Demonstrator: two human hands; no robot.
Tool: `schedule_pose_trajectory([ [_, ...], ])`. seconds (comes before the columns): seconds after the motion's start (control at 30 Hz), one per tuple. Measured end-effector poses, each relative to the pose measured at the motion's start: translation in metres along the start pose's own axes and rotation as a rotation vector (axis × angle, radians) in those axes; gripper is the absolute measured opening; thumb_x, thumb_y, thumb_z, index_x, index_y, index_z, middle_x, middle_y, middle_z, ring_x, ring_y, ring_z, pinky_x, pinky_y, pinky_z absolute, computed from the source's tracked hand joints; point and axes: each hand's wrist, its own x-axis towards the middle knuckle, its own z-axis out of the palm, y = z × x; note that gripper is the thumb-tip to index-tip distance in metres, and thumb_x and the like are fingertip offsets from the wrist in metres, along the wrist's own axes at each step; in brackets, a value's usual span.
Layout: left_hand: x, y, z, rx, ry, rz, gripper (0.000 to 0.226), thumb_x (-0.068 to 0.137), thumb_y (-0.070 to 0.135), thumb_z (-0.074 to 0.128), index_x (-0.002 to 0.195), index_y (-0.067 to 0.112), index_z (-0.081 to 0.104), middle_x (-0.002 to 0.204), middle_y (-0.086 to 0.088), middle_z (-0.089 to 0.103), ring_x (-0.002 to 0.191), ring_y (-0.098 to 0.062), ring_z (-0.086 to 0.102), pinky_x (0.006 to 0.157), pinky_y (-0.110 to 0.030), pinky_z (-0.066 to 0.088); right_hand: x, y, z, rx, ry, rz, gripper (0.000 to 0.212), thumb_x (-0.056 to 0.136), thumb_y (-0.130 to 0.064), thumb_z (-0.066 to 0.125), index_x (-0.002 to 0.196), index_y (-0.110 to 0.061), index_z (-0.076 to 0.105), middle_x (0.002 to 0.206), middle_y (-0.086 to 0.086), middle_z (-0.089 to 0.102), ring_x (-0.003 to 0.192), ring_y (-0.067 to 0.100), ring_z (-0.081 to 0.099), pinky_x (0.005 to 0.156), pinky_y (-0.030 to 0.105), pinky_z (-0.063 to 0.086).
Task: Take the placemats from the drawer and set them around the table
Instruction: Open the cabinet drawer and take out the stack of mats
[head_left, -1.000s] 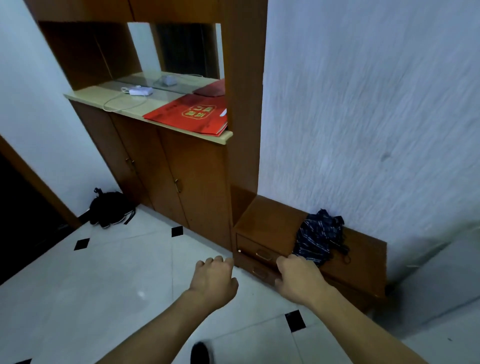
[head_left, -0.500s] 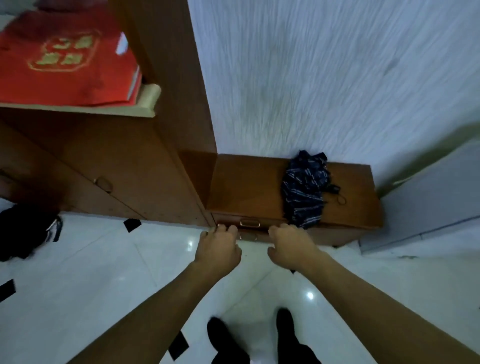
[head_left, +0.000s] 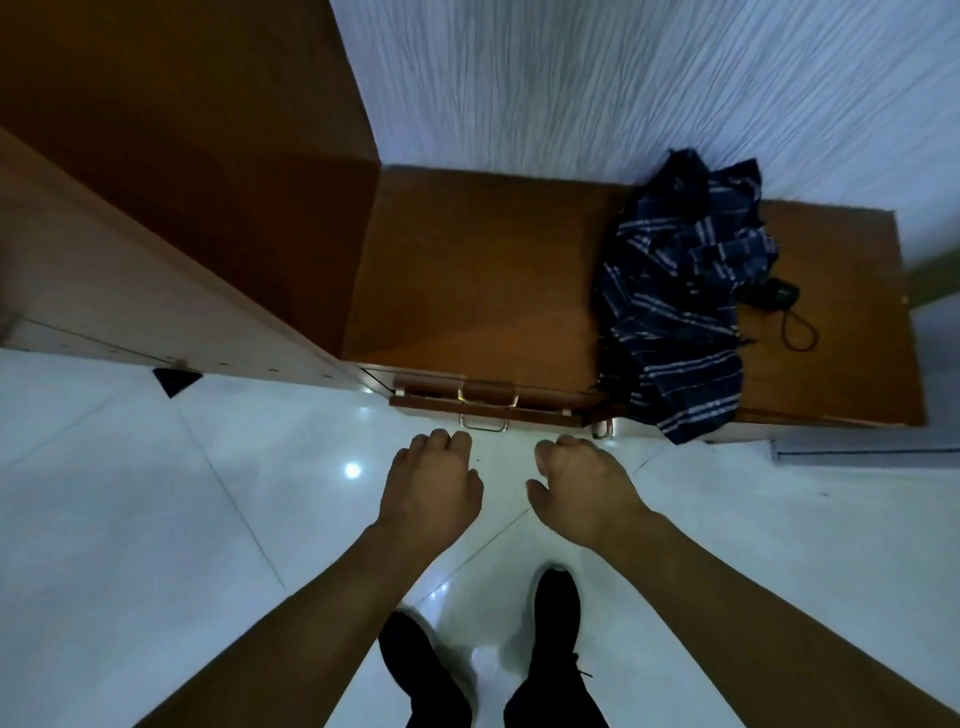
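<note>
A low wooden chest (head_left: 483, 280) stands against the wall, seen from straight above. Its drawer fronts (head_left: 483, 402) show as thin strips at the front edge, each with a metal handle (head_left: 485, 426); the drawers look pushed in. No placemats are in sight. My left hand (head_left: 431, 491) and my right hand (head_left: 582, 493) hover side by side over the floor, just short of the handles, touching nothing. Both have their fingers curled loosely and hold nothing.
A dark blue striped folded umbrella (head_left: 680, 291) lies on the chest's right half, hanging over the front edge. A tall wooden cabinet (head_left: 171, 171) rises on the left. My black shoes (head_left: 556, 608) stand on glossy white floor tiles (head_left: 130, 519). A textured wall (head_left: 623, 78) is behind.
I have stepped up to the chest and tilted my view down, so it is now seen from above. Both hands stay stretched out in front of the drawers, empty.
</note>
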Motion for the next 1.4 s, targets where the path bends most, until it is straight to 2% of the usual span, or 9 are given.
schedule_pose_trajectory([
  [0.3,0.12,-0.02,0.1,0.163,0.054,0.08,0.039,0.087,0.011,0.054,0.125,0.018,0.049,0.123,-0.007,0.058,0.106,-0.027,0.058,0.09,-0.037,0.047,0.127,0.018,0.088,0.01,0.245,-0.041,0.026,0.086,-0.008,0.055,0.111,-0.012,0.061,0.108,0.011,0.064,0.097,0.032,0.062,0.079,0.038,0.052],
  [0.37,0.135,-0.028,0.119,0.186,0.051,0.096,0.047,0.086,0.009,0.054,0.132,0.018,0.046,0.127,-0.008,0.057,0.104,-0.029,0.061,0.087,-0.039,0.051,0.144,0.022,0.105,-0.028,0.253,-0.034,0.038,0.079,-0.005,0.065,0.115,-0.013,0.062,0.102,0.01,0.066,0.085,0.03,0.067,0.068,0.036,0.055],
  [0.5,0.151,-0.046,0.145,0.231,0.077,0.17,0.046,0.089,0.008,0.051,0.133,0.019,0.048,0.125,-0.007,0.06,0.099,-0.029,0.065,0.08,-0.039,0.054,0.165,0.028,0.139,-0.12,0.274,-0.018,0.046,0.055,-0.003,0.082,0.098,-0.013,0.07,0.08,0.006,0.068,0.054,0.026,0.065,0.043,0.028,0.05],
  [0.67,0.15,-0.056,0.155,0.167,0.174,0.158,0.033,0.084,0.008,0.06,0.115,0.02,0.063,0.103,-0.005,0.07,0.089,-0.027,0.067,0.069,-0.035,0.053,0.172,0.031,0.153,-0.039,0.353,-0.035,0.043,0.061,0.005,0.074,0.101,-0.01,0.071,0.077,0.009,0.07,0.067,0.029,0.068,0.054,0.031,0.055],
  [0.77,0.127,-0.057,0.164,0.144,0.202,0.179,0.027,0.068,0.005,0.071,0.091,0.02,0.07,0.082,-0.003,0.072,0.07,-0.026,0.066,0.06,-0.03,0.048,0.153,0.027,0.166,-0.021,0.396,-0.047,0.031,0.055,0.007,0.073,0.08,-0.012,0.071,0.068,0.006,0.068,0.061,0.025,0.065,0.051,0.028,0.052],
  [0.97,0.055,-0.067,0.199,0.105,0.309,0.237,0.012,0.077,0.011,0.067,0.075,0.023,0.065,0.068,0.001,0.065,0.063,-0.023,0.061,0.055,-0.03,0.042,0.093,0.017,0.209,-0.051,0.3,-0.062,0.026,0.058,-0.002,0.075,0.079,-0.016,0.073,0.068,0.002,0.068,0.061,0.023,0.066,0.055,0.028,0.053],
  [1.23,-0.013,-0.062,0.207,0.012,0.181,0.162,0.018,0.07,0.006,0.058,0.076,0.022,0.064,0.064,0.001,0.063,0.057,-0.023,0.061,0.049,-0.029,0.043,0.037,-0.008,0.228,-0.078,0.103,-0.008,0.038,0.045,-0.014,0.089,0.079,-0.023,0.074,0.063,-0.003,0.068,0.057,0.017,0.068,0.053,0.023,0.053],
  [1.3,-0.02,-0.053,0.192,-0.043,0.146,0.158,0.022,0.06,0.006,0.065,0.077,0.021,0.064,0.062,0.001,0.06,0.051,-0.021,0.058,0.045,-0.026,0.042,0.027,-0.015,0.212,-0.053,0.079,0.032,0.03,0.065,-0.024,0.083,0.093,-0.023,0.071,0.078,-0.002,0.071,0.07,0.017,0.07,0.061,0.024,0.053],
  [1.4,-0.042,-0.04,0.166,-0.198,0.148,0.152,0.011,0.063,0.015,0.06,0.071,0.022,0.058,0.064,0.004,0.057,0.048,-0.017,0.054,0.041,-0.022,0.037,0.014,-0.019,0.195,0.131,-0.084,0.092,0.026,0.093,-0.032,0.052,0.116,-0.019,0.056,0.108,0.002,0.065,0.098,0.021,0.066,0.08,0.031,0.05],
])
